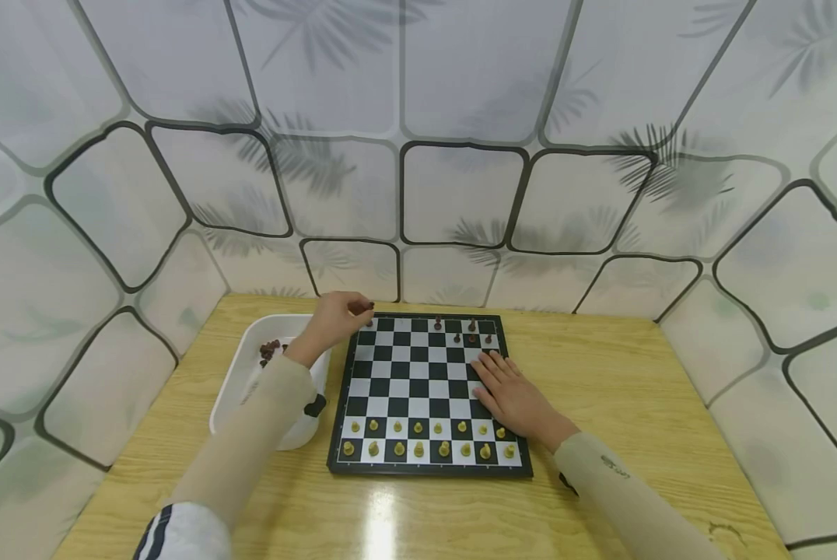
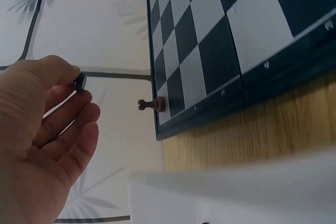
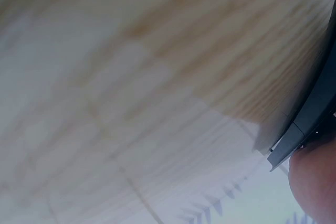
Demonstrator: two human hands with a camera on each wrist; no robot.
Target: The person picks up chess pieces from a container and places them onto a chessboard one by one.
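I watch the left hand [image 1: 334, 320] near the upper-left corner of the chessboard [image 1: 399, 387], its fingertips pinching a small dark chess piece [image 2: 80, 82]. In the left wrist view, the piece's exposed end faces right; fingers hide the rest, so I can't tell its long axis. Right of centre in the head view, the right hand [image 1: 513, 397] lies flat across the chessboard's edge, thumb spread.

We count two hands [image 1: 337, 320] [image 1: 509, 398], one tray [image 1: 249, 365], one chessboard [image 1: 399, 387]: sixteen yellow pieces [image 1: 418, 428] around six o'clock, six brown ones [image 1: 471, 338] between ten and two.
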